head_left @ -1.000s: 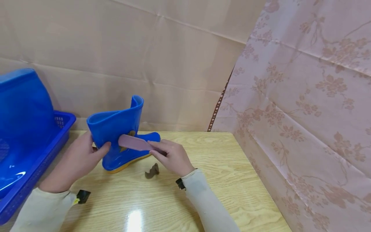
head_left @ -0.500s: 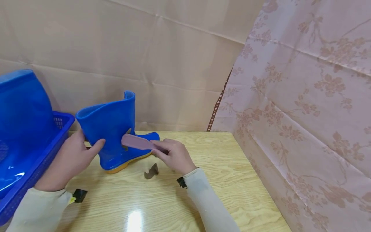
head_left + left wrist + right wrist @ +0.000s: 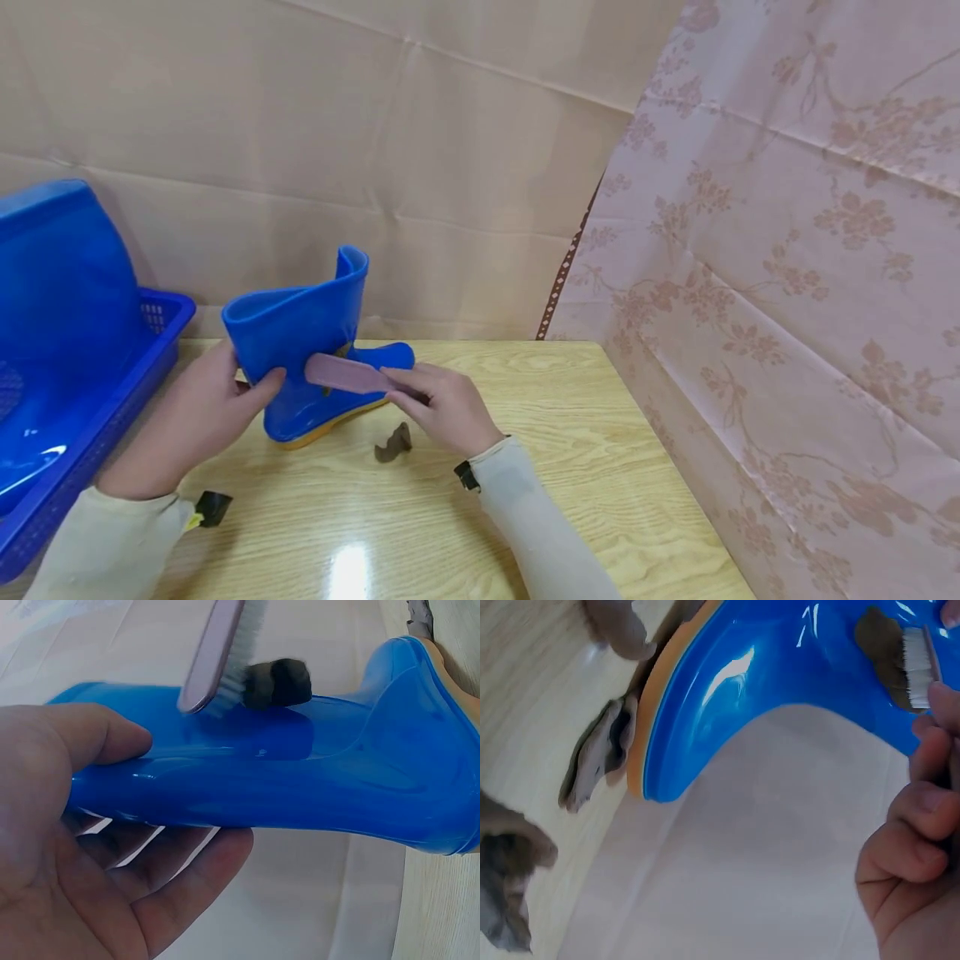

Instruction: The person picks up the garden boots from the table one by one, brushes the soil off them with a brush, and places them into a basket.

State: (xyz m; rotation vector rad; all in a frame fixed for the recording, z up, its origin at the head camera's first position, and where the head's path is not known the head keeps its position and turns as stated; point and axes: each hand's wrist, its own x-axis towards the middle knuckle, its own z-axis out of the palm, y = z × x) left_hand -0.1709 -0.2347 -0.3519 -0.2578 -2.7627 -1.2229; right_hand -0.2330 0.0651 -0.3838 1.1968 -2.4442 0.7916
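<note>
Head view shows me the glossy blue rubber rain boot (image 3: pixel 311 354) at centre-left of the frame on the pale wooden desk (image 3: pixel 450 517), my left hand (image 3: pixel 191 417) gripping its shaft, my right hand (image 3: pixel 442 408) pinching the mauve plastic scrubbing brush (image 3: pixel 345 373) against a brown smear. I judge the slick shaft could slip and tip. A brown clod (image 3: pixel 393 442) lies below; a blue plastic basket (image 3: pixel 90 400) crowds the left.

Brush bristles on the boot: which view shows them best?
Left wrist: the brush shows its white bristles against a dark lump on the boot. Right wrist catches only the bristle tip; head shows just the brush's pink back in the right hand.
</note>
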